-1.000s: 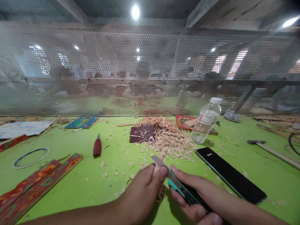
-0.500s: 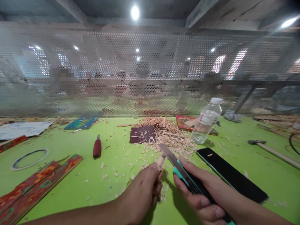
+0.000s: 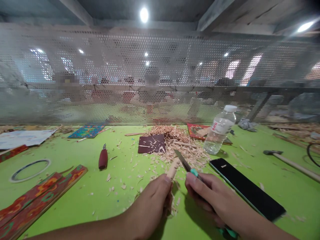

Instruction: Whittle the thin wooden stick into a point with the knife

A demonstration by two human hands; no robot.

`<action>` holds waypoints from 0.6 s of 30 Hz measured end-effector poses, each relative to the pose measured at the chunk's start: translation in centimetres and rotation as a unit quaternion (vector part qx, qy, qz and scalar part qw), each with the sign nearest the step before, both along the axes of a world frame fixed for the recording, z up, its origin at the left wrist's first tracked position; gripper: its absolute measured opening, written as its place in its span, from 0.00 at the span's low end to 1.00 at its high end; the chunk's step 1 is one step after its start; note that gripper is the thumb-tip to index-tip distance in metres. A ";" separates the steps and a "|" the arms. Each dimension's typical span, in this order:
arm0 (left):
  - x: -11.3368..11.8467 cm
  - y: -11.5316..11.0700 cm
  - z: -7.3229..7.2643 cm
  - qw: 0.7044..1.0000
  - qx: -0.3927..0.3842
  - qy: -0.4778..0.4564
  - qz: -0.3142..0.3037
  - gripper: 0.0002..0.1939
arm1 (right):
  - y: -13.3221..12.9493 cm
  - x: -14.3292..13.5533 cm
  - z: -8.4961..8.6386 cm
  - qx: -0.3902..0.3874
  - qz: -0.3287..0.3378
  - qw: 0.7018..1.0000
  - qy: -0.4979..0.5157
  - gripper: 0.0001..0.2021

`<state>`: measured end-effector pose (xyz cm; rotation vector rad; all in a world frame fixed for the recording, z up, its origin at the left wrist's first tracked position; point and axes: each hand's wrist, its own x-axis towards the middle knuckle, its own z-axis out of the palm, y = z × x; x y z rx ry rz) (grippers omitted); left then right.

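Note:
My left hand point(image 3: 155, 200) is closed around a pale wooden stick point(image 3: 173, 169), whose carved end sticks up past the thumb. In my right hand point(image 3: 212, 196) is a utility knife point(image 3: 183, 160) with a black and teal handle, its blade out and pointing up and left. The blade lies just above and right of the stick's end, with a small gap seeming to separate them. Behind both hands, curled wood shavings point(image 3: 185, 151) are heaped on the green table point(image 3: 82, 196).
A black phone point(image 3: 247, 186) and a hammer point(image 3: 292, 161) lie at right, a plastic bottle point(image 3: 220, 130) behind them. At left are a red-handled tool point(image 3: 103, 158), a tape roll point(image 3: 30, 170) and painted strips point(image 3: 47, 196). Dark sandpaper point(image 3: 152, 143) lies mid-table; a perforated screen point(image 3: 115, 73) stands behind.
My right hand has turned over the knife handle, and the blade has shifted slightly right and up, off the stick's tip. More of the stick shows above my left hand.

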<state>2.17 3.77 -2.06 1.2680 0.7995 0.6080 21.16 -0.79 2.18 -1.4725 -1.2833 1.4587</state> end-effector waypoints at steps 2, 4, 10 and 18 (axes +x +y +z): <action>-0.1 0.1 0.0 0.998 0.064 0.023 0.001 0.22 | 0.0 0.0 0.2 0.067 -0.012 0.994 -0.080 0.28; -0.2 0.2 0.0 0.993 0.110 0.044 -0.008 0.21 | 0.1 0.0 0.4 0.140 -0.021 0.978 -0.152 0.24; 0.0 0.5 0.6 0.993 0.099 -0.031 -0.047 0.20 | 0.5 1.1 0.2 0.238 0.052 0.925 -0.292 0.20; 0.2 0.5 0.6 0.993 0.057 -0.088 -0.046 0.28 | 0.8 2.1 0.2 0.261 0.156 0.875 -0.377 0.18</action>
